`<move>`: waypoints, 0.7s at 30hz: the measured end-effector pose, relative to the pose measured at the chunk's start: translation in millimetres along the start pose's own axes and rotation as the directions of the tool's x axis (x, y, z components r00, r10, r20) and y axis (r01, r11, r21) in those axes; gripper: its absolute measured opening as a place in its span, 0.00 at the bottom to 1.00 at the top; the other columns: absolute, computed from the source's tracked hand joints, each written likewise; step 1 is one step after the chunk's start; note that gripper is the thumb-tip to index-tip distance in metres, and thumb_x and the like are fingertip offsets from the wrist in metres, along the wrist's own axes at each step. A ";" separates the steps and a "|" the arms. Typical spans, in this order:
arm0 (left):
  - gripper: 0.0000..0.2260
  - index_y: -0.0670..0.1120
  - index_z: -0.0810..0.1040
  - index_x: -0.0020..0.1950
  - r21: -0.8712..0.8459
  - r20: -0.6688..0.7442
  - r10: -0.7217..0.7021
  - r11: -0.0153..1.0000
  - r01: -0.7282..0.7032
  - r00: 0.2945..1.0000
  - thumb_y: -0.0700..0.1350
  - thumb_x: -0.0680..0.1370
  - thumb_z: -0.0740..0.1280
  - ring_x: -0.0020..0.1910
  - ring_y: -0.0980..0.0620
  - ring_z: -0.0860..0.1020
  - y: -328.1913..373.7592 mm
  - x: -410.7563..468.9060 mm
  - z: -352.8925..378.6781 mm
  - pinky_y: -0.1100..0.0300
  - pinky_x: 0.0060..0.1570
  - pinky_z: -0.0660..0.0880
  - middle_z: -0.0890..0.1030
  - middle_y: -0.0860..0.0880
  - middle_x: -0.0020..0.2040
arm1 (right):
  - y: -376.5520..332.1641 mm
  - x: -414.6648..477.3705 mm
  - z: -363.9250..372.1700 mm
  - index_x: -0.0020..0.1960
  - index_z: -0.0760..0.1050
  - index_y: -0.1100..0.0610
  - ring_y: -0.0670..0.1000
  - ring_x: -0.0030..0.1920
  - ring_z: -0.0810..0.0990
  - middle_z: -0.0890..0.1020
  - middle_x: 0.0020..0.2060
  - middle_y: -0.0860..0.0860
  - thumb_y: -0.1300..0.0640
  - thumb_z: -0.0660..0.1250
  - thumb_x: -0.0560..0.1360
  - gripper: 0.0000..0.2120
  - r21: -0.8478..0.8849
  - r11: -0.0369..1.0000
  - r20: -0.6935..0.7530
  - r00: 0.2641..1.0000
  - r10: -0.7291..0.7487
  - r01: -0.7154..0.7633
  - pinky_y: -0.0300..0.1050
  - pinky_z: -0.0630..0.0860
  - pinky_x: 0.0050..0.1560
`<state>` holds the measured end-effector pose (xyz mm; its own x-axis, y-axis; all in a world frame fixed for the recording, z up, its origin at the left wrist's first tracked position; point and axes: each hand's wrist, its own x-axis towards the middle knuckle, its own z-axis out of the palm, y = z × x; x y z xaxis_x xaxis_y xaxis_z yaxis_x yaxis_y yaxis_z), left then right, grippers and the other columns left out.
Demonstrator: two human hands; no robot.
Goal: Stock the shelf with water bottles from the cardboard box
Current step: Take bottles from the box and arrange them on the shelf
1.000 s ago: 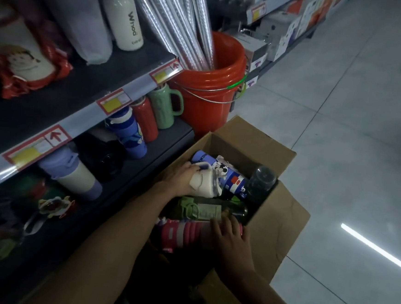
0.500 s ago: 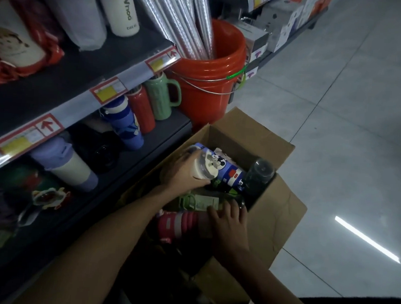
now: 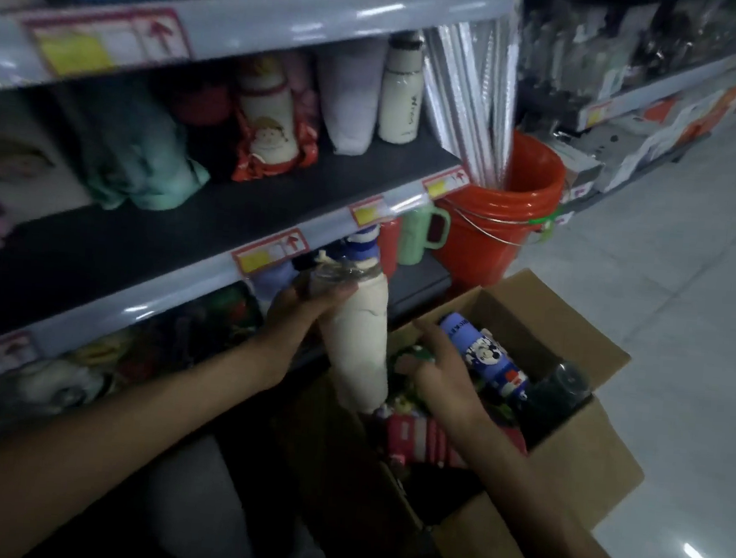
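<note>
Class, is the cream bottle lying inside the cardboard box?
No, the left hand grips the cream bottle in the air above the cardboard box, near the shelf.

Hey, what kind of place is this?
Probably a shop aisle: tiered shelves with price labels on their front edges, bottles displayed on them, and an open cardboard box of stock on the floor.

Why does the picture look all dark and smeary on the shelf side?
Head view: dim light leaves the shelf murky; blur smears its price tags and the cream bottle in the left hand; a small glare spot shines on the floor.
</note>
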<state>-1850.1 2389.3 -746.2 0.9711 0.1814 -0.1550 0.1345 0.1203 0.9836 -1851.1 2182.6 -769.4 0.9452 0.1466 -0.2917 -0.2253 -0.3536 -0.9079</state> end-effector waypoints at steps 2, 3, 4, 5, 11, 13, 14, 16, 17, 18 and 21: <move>0.22 0.56 0.84 0.58 -0.096 -0.069 -0.067 0.994 0.060 0.995 0.61 0.66 0.77 0.61 0.46 0.81 15.2 -18.7 -20.7 0.43 0.62 0.78 0.86 0.51 0.56 | -15.9 0.7 13.4 0.74 0.70 0.59 0.54 0.50 0.81 0.80 0.58 0.58 0.63 0.67 0.73 0.29 0.239 0.969 0.127 0.992 0.027 -0.057 0.46 0.78 0.52; 0.27 0.55 0.85 0.59 -0.161 -0.100 -0.093 0.984 0.076 0.991 0.63 0.63 0.77 0.61 0.44 0.81 20.2 -25.9 -29.6 0.44 0.62 0.77 0.86 0.49 0.57 | -23.2 -0.2 21.3 0.73 0.71 0.61 0.56 0.51 0.81 0.81 0.55 0.60 0.63 0.67 0.72 0.28 0.323 0.943 0.193 0.981 0.014 -0.077 0.46 0.78 0.52; 0.29 0.53 0.85 0.60 -0.230 -0.126 -0.116 0.970 0.085 0.985 0.63 0.62 0.77 0.60 0.44 0.82 28.5 -35.5 -36.3 0.46 0.62 0.78 0.86 0.47 0.58 | -30.2 -3.1 29.6 0.71 0.73 0.61 0.57 0.51 0.82 0.82 0.53 0.59 0.62 0.67 0.73 0.27 0.370 0.923 0.260 0.966 0.004 -0.103 0.46 0.79 0.51; 0.28 0.51 0.85 0.60 -0.292 -0.116 -0.126 0.952 0.088 0.985 0.62 0.64 0.77 0.60 0.43 0.82 32.5 -41.8 -43.9 0.47 0.61 0.77 0.86 0.46 0.58 | -38.9 -10.4 36.7 0.69 0.76 0.58 0.57 0.52 0.83 0.84 0.53 0.58 0.60 0.69 0.73 0.24 0.386 0.912 0.325 0.946 0.005 -0.137 0.47 0.80 0.51; 0.35 0.44 0.80 0.68 -0.517 -0.086 -0.169 0.850 0.101 0.982 0.64 0.68 0.74 0.67 0.38 0.77 50.2 -73.6 -87.6 0.42 0.72 0.68 0.80 0.38 0.66 | -79.6 -56.2 80.7 0.59 0.78 0.57 0.54 0.50 0.85 0.85 0.53 0.60 0.62 0.77 0.69 0.20 0.363 0.925 0.467 0.881 -0.079 -0.109 0.48 0.80 0.47; 0.35 0.42 0.80 0.67 -0.505 -0.142 -0.134 0.862 0.045 0.981 0.64 0.69 0.72 0.63 0.39 0.79 59.9 -82.9 -100.7 0.47 0.67 0.72 0.80 0.36 0.65 | -91.0 -65.4 98.1 0.60 0.76 0.60 0.53 0.48 0.86 0.86 0.50 0.59 0.64 0.77 0.69 0.21 0.351 0.933 0.445 0.891 -0.090 -0.082 0.46 0.81 0.46; 0.33 0.42 0.81 0.66 -0.489 -0.185 -0.121 0.872 0.016 0.975 0.64 0.69 0.71 0.59 0.39 0.80 64.7 -87.3 -107.1 0.47 0.62 0.74 0.81 0.36 0.63 | -94.7 -68.3 107.2 0.59 0.75 0.60 0.55 0.50 0.86 0.86 0.50 0.59 0.62 0.78 0.67 0.23 0.348 0.935 0.434 0.895 -0.099 -0.066 0.50 0.82 0.50; 0.32 0.42 0.82 0.65 -0.451 -0.238 -0.062 0.891 -0.054 0.969 0.65 0.71 0.68 0.57 0.39 0.81 70.1 -94.7 -121.9 0.47 0.58 0.76 0.83 0.36 0.61 | -101.6 -75.2 127.3 0.60 0.74 0.61 0.60 0.55 0.85 0.86 0.52 0.60 0.59 0.80 0.64 0.27 0.329 0.943 0.420 0.902 -0.099 -0.050 0.58 0.81 0.58; 0.31 0.42 0.82 0.65 -0.431 -0.268 -0.021 0.897 -0.100 0.963 0.65 0.73 0.65 0.57 0.39 0.81 70.9 -97.7 -130.5 0.46 0.58 0.77 0.83 0.37 0.60 | -104.6 -78.8 137.1 0.61 0.74 0.62 0.62 0.56 0.85 0.85 0.52 0.61 0.60 0.81 0.66 0.28 0.325 0.944 0.422 0.902 -0.096 -0.051 0.62 0.81 0.60; 0.31 0.42 0.82 0.65 -0.419 -0.288 0.011 0.898 -0.136 0.957 0.65 0.75 0.63 0.57 0.39 0.81 72.6 -101.6 -138.6 0.47 0.58 0.77 0.83 0.37 0.59 | -107.6 -82.6 146.4 0.61 0.74 0.64 0.62 0.56 0.85 0.86 0.52 0.62 0.61 0.81 0.68 0.26 0.325 0.944 0.425 0.900 -0.096 -0.053 0.62 0.81 0.60; 0.29 0.41 0.83 0.62 -0.413 -0.337 0.073 0.884 -0.217 0.939 0.63 0.80 0.57 0.52 0.41 0.82 79.5 -112.4 -160.2 0.49 0.54 0.78 0.84 0.37 0.57 | -122.2 -91.1 168.4 0.58 0.79 0.60 0.53 0.50 0.87 0.88 0.48 0.54 0.61 0.78 0.71 0.18 0.260 0.965 0.446 0.885 -0.131 0.012 0.46 0.84 0.47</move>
<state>-1980.1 2534.8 -665.4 0.8552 0.5077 -0.1047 -0.1732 0.4702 0.8654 -1949.4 2368.0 -682.7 0.7610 0.5883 -0.2734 -0.2677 -0.0992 -0.9584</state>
